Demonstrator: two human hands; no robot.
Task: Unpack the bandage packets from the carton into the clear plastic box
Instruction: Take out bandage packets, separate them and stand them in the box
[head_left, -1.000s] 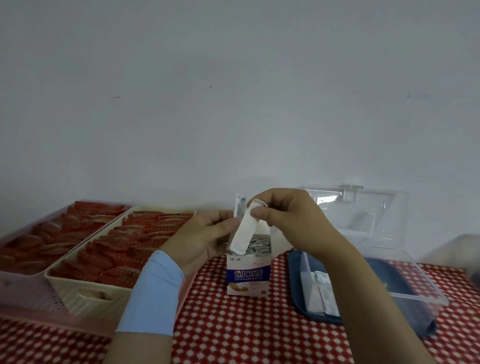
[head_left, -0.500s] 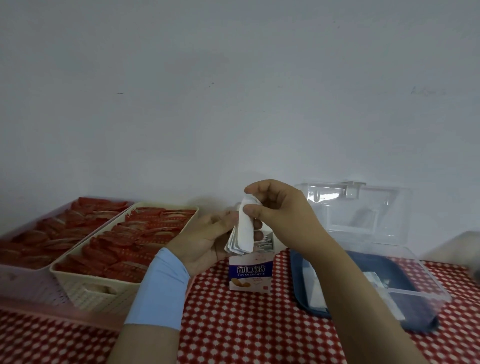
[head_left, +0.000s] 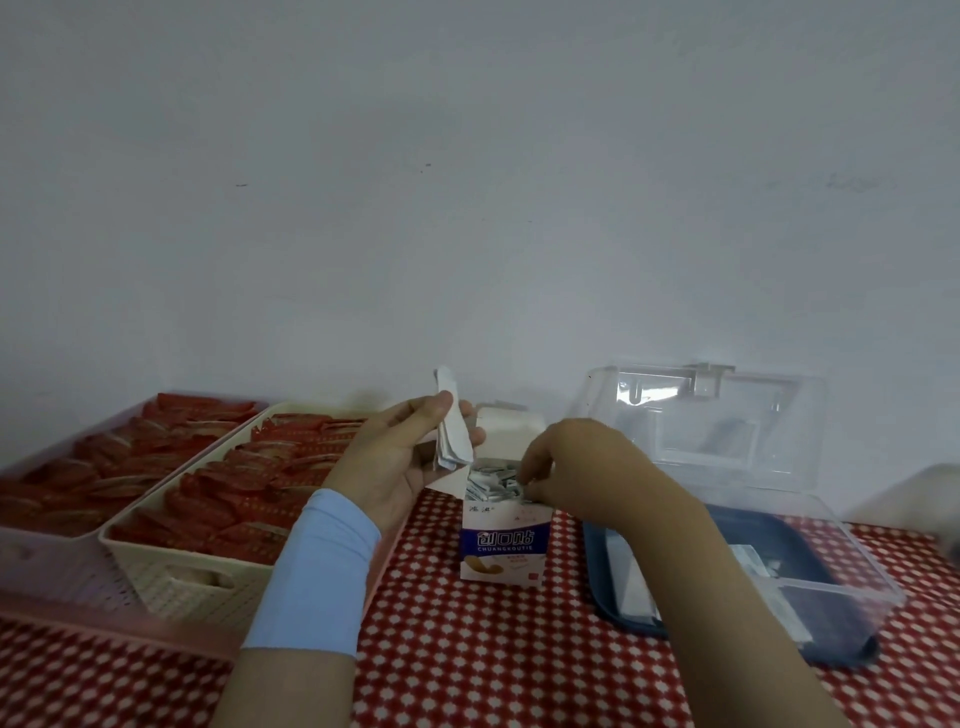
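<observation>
Bandage packets in a small stack stand upright, gripped by the left hand just left of and above the open carton. The carton stands on the bench's red-checked cloth, and the right hand dips curled fingers into its mouth; I cannot tell whether they grip anything. The clear plastic box sits right of the carton, lid raised and near-left corner hidden by the right forearm, while a cream basket and a pink basket of red sachets crowd the left.
</observation>
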